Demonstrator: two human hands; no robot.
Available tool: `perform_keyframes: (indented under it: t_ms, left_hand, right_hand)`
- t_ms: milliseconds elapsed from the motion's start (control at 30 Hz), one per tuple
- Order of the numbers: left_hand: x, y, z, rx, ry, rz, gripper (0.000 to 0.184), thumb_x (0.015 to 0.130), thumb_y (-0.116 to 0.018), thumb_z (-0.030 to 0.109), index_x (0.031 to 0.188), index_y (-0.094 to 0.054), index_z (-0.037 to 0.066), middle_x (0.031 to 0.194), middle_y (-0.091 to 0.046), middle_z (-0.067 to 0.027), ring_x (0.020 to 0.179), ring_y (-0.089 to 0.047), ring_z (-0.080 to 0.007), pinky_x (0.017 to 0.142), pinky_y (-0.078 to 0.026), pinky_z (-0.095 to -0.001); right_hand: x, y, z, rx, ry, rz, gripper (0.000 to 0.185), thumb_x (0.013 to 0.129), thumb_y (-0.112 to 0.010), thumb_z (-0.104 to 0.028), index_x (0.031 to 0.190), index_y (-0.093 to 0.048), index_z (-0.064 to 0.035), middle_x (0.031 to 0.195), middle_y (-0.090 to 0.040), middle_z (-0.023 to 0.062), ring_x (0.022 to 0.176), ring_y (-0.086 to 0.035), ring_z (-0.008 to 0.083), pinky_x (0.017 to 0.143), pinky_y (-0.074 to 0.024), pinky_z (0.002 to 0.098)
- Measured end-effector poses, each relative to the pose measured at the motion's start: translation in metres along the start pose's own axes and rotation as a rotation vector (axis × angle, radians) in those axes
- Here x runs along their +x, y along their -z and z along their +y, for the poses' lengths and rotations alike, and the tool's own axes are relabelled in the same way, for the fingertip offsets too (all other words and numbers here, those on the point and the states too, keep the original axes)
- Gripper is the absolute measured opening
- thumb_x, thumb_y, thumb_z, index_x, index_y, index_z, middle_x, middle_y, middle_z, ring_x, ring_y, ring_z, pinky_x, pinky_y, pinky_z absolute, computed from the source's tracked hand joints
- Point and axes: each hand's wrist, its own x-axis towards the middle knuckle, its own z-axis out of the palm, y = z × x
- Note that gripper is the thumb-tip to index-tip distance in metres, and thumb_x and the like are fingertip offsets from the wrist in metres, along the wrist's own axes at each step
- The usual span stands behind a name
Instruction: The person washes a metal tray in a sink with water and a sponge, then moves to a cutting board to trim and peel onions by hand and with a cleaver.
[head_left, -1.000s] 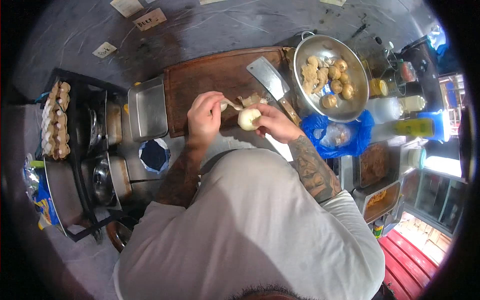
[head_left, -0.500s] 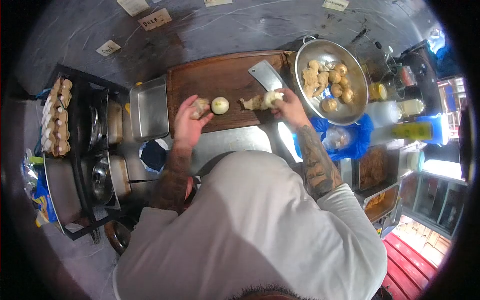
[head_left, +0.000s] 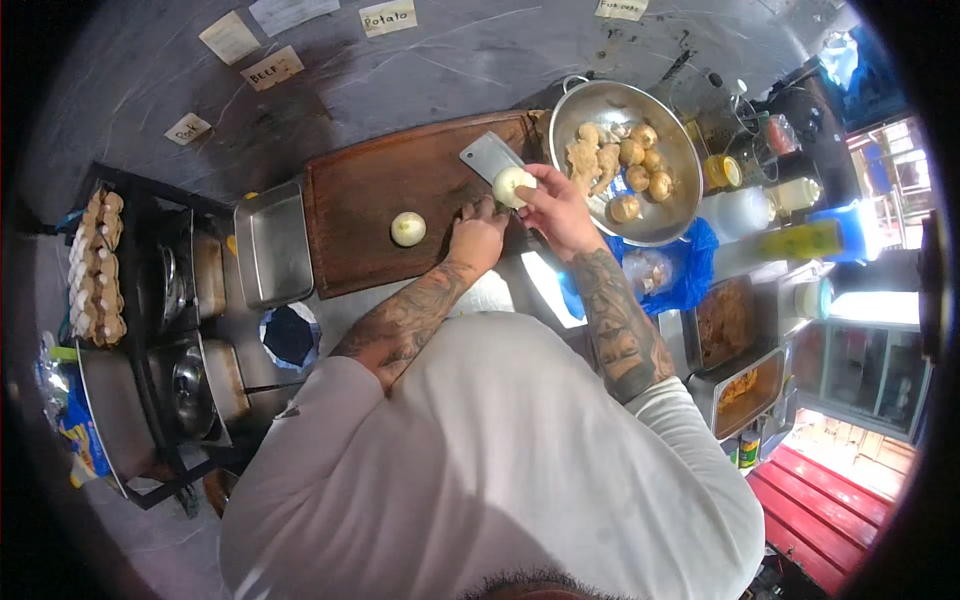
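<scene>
My right hand [head_left: 562,212] holds a peeled white onion [head_left: 513,187] in its fingertips, raised over the right side of the wooden cutting board [head_left: 360,185]. Below and left of it, my left hand [head_left: 478,238] is low over the board, its fingers curled down; what they close on is hidden and in shadow. Another peeled onion [head_left: 408,229] rests on the board, left of my left hand. A cleaver [head_left: 488,155] lies just beyond both hands, its blade partly covered by the raised onion.
A steel bowl [head_left: 682,125] with unpeeled onions and ginger stands right of the board. A blue plastic bag [head_left: 697,255] lies below it. At the left are an empty steel pan [head_left: 275,250] and a rack with egg trays [head_left: 98,265]. Bottles [head_left: 740,215] stand at the right.
My left hand has crossed rightward over the board to where brown onion skin lay; that skin is now out of sight. My right hand has turned the onion upward. The view has shifted slightly.
</scene>
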Motion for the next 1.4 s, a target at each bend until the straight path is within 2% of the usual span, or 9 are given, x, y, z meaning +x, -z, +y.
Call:
perform_keyframes:
  t_ms: [200,500,600,733,900,1033,1267,1333,1400]
  left_hand:
    - [-0.035,0.057,-0.007,-0.179,-0.017,-0.199,0.018,0.086,-0.056,0.008,0.099,-0.069,0.003,0.118,-0.057,-0.0159,0.1,-0.059,-0.0396,0.091,-0.051,-0.0484]
    - [-0.095,0.155,-0.058,-0.825,0.361,0.09,0.07,0.078,-0.055,-0.009,0.146,-0.042,0.006,0.13,-0.057,-0.0162,0.121,-0.057,-0.0283,0.104,-0.045,-0.0383]
    - [-0.077,0.165,-0.029,-0.952,0.278,0.18,0.071,0.086,-0.051,-0.011,0.152,-0.031,0.005,0.133,-0.052,-0.0148,0.119,-0.055,-0.023,0.106,-0.043,-0.0351]
    - [-0.042,0.153,0.023,-1.001,0.038,0.131,0.074,0.085,-0.05,-0.012,0.153,-0.027,0.005,0.136,-0.05,-0.0156,0.123,-0.053,-0.0234,0.106,-0.043,-0.0356]
    - [-0.008,0.142,0.088,-0.307,-0.462,-0.193,0.081,0.081,-0.075,0.024,0.15,-0.037,0.005,0.152,-0.038,-0.0198,0.145,-0.028,-0.04,0.119,-0.017,-0.0536]
    - [-0.001,0.146,0.104,-0.406,-0.597,-0.266,0.1,0.073,-0.082,0.043,0.152,-0.033,0.005,0.156,-0.033,-0.0204,0.151,-0.016,-0.0392,0.121,-0.008,-0.0571]
    - [-0.01,0.105,0.038,-0.798,-0.199,-0.044,0.062,0.083,-0.076,0.008,0.139,-0.051,0.002,0.144,-0.05,-0.0188,0.14,-0.041,-0.0339,0.114,-0.035,-0.0412]
    - [-0.018,0.104,0.013,-0.794,-0.055,-0.04,0.055,0.084,-0.074,0.007,0.135,-0.055,0.003,0.138,-0.056,-0.0177,0.133,-0.049,-0.0319,0.111,-0.038,-0.0404]
    - [-0.03,0.116,-0.001,-0.71,-0.036,0.005,0.051,0.084,-0.074,0.007,0.133,-0.057,0.003,0.134,-0.058,-0.0171,0.129,-0.052,-0.0313,0.109,-0.039,-0.0401]
  right_hand:
    - [0.045,0.004,0.049,-0.562,-0.183,0.168,0.044,0.081,-0.076,-0.017,0.12,-0.06,-0.0015,0.095,-0.071,0.0113,0.08,-0.068,0.019,0.068,-0.0536,0.0317]
    - [0.08,-0.043,0.124,-1.185,0.244,0.031,0.049,0.079,-0.073,-0.024,0.119,-0.064,0.0019,0.113,-0.064,0.0254,0.108,-0.062,0.0423,0.097,-0.0508,0.0472]
    - [0.041,-0.045,0.104,-0.953,0.485,0.155,0.048,0.084,-0.07,-0.022,0.124,-0.061,0.0012,0.116,-0.063,0.0257,0.108,-0.062,0.0419,0.094,-0.0518,0.0454]
    - [-0.04,-0.037,0.039,0.865,-0.232,-0.459,0.052,0.103,-0.05,-0.044,0.142,-0.046,-0.0093,0.132,-0.059,0.0138,0.123,-0.057,0.0286,0.106,-0.0444,0.0477]
    - [-0.086,0.011,0.048,0.984,-0.005,-0.11,0.043,0.105,-0.044,-0.047,0.125,-0.06,-0.0125,0.124,-0.064,0.0066,0.12,-0.059,0.0245,0.105,-0.0463,0.0438]
    - [-0.142,0.068,0.067,0.922,-0.236,0.172,0.033,0.099,-0.055,-0.048,0.107,-0.061,-0.0169,0.097,-0.066,0.0099,0.081,-0.064,0.0242,0.066,-0.0537,0.0352]
    - [-0.145,0.206,0.069,-0.021,0.28,0.902,0.034,0.097,-0.063,-0.031,0.112,-0.059,-0.0015,0.098,-0.067,0.0158,0.081,-0.067,0.0267,0.068,-0.0566,0.0365]
    - [-0.127,0.235,0.079,-1.167,0.537,1.089,0.043,0.095,-0.065,-0.029,0.123,-0.057,0.0024,0.102,-0.069,0.0201,0.084,-0.069,0.0297,0.071,-0.0566,0.0347]
    - [-0.135,0.209,0.05,-1.319,0.591,1.087,0.042,0.093,-0.067,-0.025,0.124,-0.058,0.0021,0.105,-0.068,0.0215,0.089,-0.069,0.0314,0.076,-0.0559,0.0356]
